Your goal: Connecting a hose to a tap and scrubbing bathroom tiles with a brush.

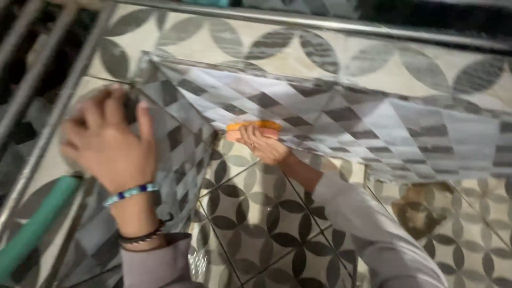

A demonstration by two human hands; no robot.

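Grey-patterned adhesive sheet (330, 114) lies over the patterned tiled floor (256, 213). Left hand (109, 141) presses flat, fingers spread, on its left end; right hand (264, 145) grips an orange squeegee (254, 127) against it.

The floor (266, 213) has pale tiles with dark leaf shapes that make circles, filling the bottom middle and right of the frame. The same pattern, bigger, runs across the top. Grey metal bars (37, 106) slant down the upper left. A green pipe (37, 224) lies at the lower left. The light is dim.
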